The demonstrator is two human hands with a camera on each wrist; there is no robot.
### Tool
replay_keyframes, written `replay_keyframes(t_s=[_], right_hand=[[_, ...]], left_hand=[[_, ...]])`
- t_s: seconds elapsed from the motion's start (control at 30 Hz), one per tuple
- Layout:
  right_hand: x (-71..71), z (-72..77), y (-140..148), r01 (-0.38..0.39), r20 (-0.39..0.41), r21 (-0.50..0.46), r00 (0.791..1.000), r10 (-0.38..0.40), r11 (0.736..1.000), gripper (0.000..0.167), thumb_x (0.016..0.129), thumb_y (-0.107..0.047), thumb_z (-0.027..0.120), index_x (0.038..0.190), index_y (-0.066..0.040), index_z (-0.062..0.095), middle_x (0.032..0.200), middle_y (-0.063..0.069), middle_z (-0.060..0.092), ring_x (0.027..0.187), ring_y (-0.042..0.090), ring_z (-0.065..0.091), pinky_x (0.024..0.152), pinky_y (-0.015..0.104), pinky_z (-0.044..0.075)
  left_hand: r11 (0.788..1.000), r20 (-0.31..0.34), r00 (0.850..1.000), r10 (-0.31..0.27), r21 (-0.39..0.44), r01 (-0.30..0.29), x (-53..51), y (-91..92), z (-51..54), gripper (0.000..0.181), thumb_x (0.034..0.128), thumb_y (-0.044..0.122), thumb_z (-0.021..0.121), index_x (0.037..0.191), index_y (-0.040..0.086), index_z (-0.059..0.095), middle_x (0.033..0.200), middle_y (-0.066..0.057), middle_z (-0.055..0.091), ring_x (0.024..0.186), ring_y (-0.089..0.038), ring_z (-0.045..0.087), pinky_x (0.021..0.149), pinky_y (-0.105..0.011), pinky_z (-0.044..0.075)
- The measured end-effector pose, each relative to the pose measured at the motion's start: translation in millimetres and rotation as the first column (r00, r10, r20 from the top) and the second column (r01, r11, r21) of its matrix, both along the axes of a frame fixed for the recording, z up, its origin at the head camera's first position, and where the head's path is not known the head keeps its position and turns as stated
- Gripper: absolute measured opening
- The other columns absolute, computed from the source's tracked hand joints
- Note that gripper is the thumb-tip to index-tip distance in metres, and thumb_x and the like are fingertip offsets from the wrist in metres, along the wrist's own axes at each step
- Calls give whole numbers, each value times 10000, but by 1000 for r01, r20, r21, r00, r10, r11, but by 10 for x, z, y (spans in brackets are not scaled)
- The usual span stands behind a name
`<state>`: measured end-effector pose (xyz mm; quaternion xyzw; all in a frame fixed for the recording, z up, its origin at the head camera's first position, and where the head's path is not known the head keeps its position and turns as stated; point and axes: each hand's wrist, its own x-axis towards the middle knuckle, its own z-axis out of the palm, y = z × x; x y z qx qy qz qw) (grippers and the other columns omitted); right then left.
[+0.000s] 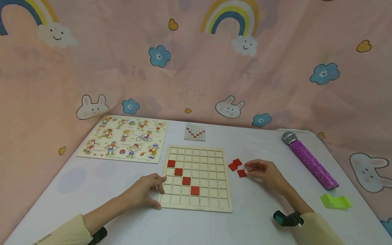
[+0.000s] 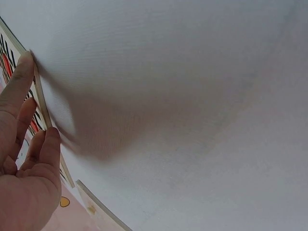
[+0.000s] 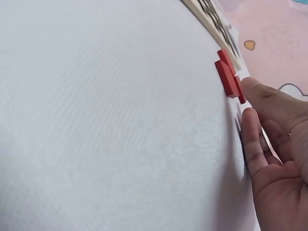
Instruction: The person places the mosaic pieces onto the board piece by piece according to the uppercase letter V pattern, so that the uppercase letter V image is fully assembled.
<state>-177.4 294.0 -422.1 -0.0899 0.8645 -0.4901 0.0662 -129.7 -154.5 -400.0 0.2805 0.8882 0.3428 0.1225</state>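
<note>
A square wooden grid board lies on the table, with several red square tiles set in a descending diagonal. My left hand rests against the board's left edge, thumb near the front left corner. In the left wrist view, the fingertips of the left hand touch the board's rim. Right of the board lie three loose red tiles. My right hand is just beside them, holding nothing visible. In the right wrist view, its thumb comes close to the loose tiles; contact is hard to tell.
Behind the board lies a small pattern card with a red V on a grid. A picture puzzle board is at the back left. On the right are a purple glittery microphone and a bright green curved block.
</note>
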Motion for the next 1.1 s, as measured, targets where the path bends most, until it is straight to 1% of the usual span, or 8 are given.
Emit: replay_keyframes(t_s=[0.13,0.27,0.47,0.57,0.67,0.77,0.9,1.1], right_hand=[[-2,-25,10,-51,14,41,999,51,998,392,832,-150,747,1181,-13,633,1038,144,656,839,167,591,728,170,509],[-29,-42,-8,-87,19,60,996,86,994,367,821,-159,758,1150,-38,649,941,99,624,766,162,538,643,184,476],[-21,-53,-3,-112,-26,70,993,114,991,323,834,-136,743,1114,-6,650,883,83,603,734,141,513,609,188,450],[1,-46,1,-90,-47,78,994,94,993,315,826,-147,751,1102,-21,663,910,72,634,745,134,541,640,184,476],[22,-36,12,-72,-53,75,996,76,995,333,823,-161,756,1113,-26,664,977,85,666,787,135,586,706,179,513],[38,-27,27,-56,-42,67,997,59,996,366,823,-175,756,1133,-8,655,1043,119,680,839,148,625,759,179,524],[54,-18,50,-32,8,47,999,32,998,423,817,-187,761,1164,21,638,1099,162,678,895,150,663,799,170,515],[106,-24,50,6,79,3,997,-6,1000,468,808,-198,771,1198,18,627,1139,165,670,942,143,672,833,174,507]], left_hand=[[1000,1,1000,-1,2,1,-4,-1,1,324,618,162,890,804,175,625,1260,-126,587,1080,-308,589,869,-372,500],[1000,-3,1000,-3,3,3,-3,-5,0,324,618,160,890,805,171,626,1251,-128,589,1090,-317,585,873,-372,501],[1000,-6,1000,-7,3,7,-2,-6,-12,323,618,158,889,806,168,626,1244,-128,591,1094,-321,584,866,-358,503],[1000,-7,1000,-10,4,10,-5,-1,-17,324,617,159,889,804,169,625,1238,-126,593,1090,-320,585,855,-344,504],[1000,-12,1000,-13,3,14,-6,2,-20,326,615,161,890,803,170,623,1233,-122,595,1091,-320,585,847,-332,504],[1000,-19,1000,-14,4,14,-3,3,-21,329,612,160,891,801,170,622,1231,-119,598,1087,-319,588,840,-327,503],[1000,-21,1000,-10,4,11,0,2,-21,329,610,160,891,800,171,622,1232,-119,598,1079,-318,591,836,-329,501],[1000,-22,1000,-10,3,10,-5,3,-17,330,611,162,892,801,170,622,1235,-117,597,1100,-325,585,847,-342,503]])
